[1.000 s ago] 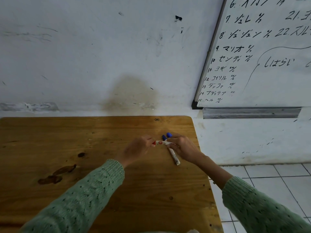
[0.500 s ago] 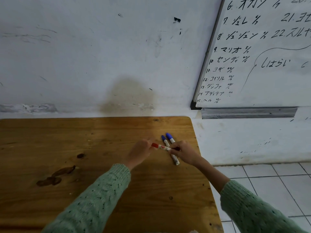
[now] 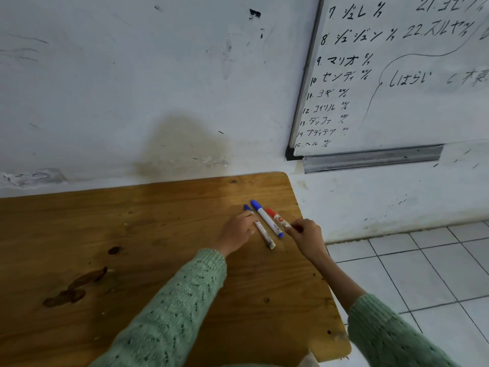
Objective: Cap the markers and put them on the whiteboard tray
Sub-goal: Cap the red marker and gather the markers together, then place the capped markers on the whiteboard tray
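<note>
Half a second on, the red-capped marker [image 3: 277, 219], earlier held crosswise between both hands over the two blue ones, now lies parallel beside them on the wooden table [image 3: 158, 234]. The right hand [image 3: 307, 235] pinches its rear end, thumb and fingers closed on the barrel. The left hand [image 3: 236, 231] has let go of it; its loosely curled fingers rest on the nearer blue-capped marker [image 3: 262, 230], though whether they grip it cannot be told. Between the hands lies the second blue-capped marker [image 3: 267, 218], blue at both ends. All three wear their caps, pointing away from the hands toward the wall.

The table is varnished plank, rounded at its corner, with dark stains [image 3: 76, 287] well left of the left hand. Behind it stands a scuffed white wall [image 3: 132, 75] with a brownish damp patch. Up and to the right of the right hand hangs a whiteboard [image 3: 423, 75] covered in black handwriting, its grey metal tray [image 3: 370, 158] below. White floor tiles [image 3: 423, 274] lie to the right. Both sleeves [image 3: 172, 313] are knitted green wool.
</note>
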